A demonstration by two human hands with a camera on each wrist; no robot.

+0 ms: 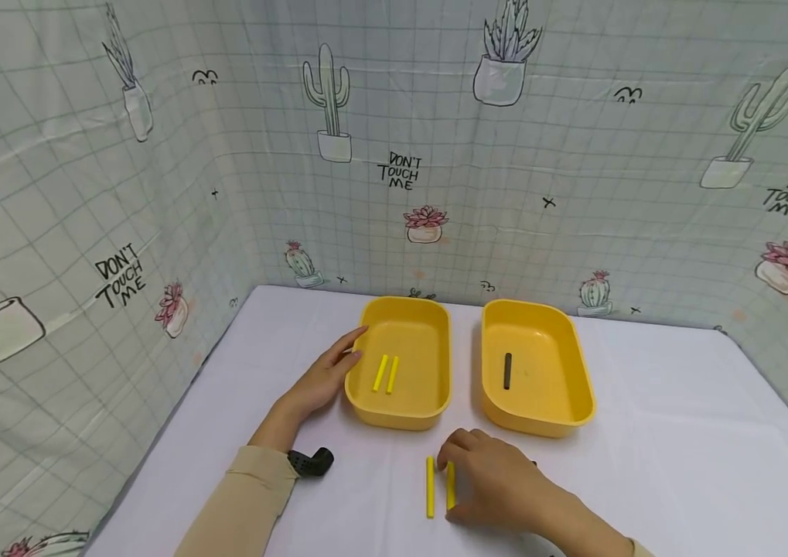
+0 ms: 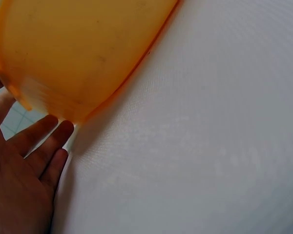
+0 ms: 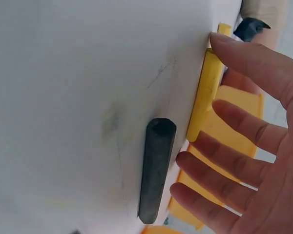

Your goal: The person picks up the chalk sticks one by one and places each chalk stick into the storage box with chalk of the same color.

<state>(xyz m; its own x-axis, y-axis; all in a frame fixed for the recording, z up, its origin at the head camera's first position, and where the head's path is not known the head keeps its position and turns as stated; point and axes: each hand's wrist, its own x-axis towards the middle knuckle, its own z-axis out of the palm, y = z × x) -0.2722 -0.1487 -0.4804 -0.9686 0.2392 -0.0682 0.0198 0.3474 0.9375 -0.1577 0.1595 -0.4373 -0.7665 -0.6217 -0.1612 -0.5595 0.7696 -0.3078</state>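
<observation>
My left hand [image 1: 324,379] rests against the left side of a yellow plastic tray [image 1: 400,420], fingertips at its rim. Two thin yellow sticks, like crayons [image 1: 392,375], lie in that tray. On the white table my right hand [image 1: 498,476] is over a yellow crayon [image 1: 451,491]; its thumb is at one end, and the fingers are spread loosely alongside. A second yellow crayon [image 1: 430,487] lies parallel, to the left. Under the right hand, a thick black crayon [image 3: 157,170] lies on the table, almost wholly hidden in the head view.
A second yellow tray [image 1: 554,425] stands to the right of the first, with one black crayon [image 1: 508,371] inside. A patterned cloth [image 1: 247,155] hangs behind and to the left of the table. A black strap-like device [image 1: 313,462] sits at the left wrist.
</observation>
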